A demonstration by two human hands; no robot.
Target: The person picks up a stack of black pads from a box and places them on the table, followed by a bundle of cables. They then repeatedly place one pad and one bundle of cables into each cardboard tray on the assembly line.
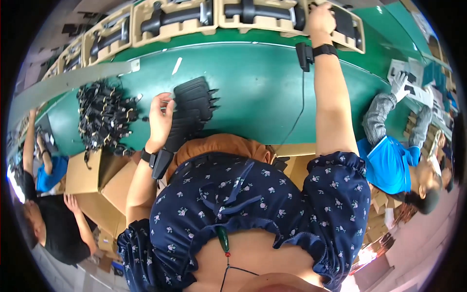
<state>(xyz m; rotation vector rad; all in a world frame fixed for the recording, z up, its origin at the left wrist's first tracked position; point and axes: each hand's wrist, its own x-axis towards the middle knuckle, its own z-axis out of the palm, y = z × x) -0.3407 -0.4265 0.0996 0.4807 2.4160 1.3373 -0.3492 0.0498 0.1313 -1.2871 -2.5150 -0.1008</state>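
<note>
Far left: a co-worker in a black top point(58, 228) at the edge of view, one arm up toward the green worktop point(253, 82). Beside them an open cardboard box point(85, 173).

On the worktop above the box I see a heap of black cables point(104, 117) with small metal ends, loosely tangled. A grey rail point(68, 82) runs diagonally past the heap's upper side.

My left hand point(160, 117) rests on the left edge of a stack of black flat parts point(192, 109), fingers curled against it. The stack lies on the worktop near its front edge, pointed tips sticking out on its right side. Grip is narrow, touching the stack; I cannot tell whether it is actually clamped. Black band with a small box on that wrist.

Along the far side of the worktop: a row of beige trays point(175, 29), each holding a long black part point(175, 17).

A black cord point(296, 117) crosses the worktop from the wrist unit on my right arm down to the front edge.

My right hand point(320, 19) is stretched to the far row, fingers closed over the black part in the right-most tray point(357, 41). Black watch-like band on that wrist.

Far right: another co-worker in a blue shirt point(389, 165), one gloved hand point(400, 83) on papers.
</note>
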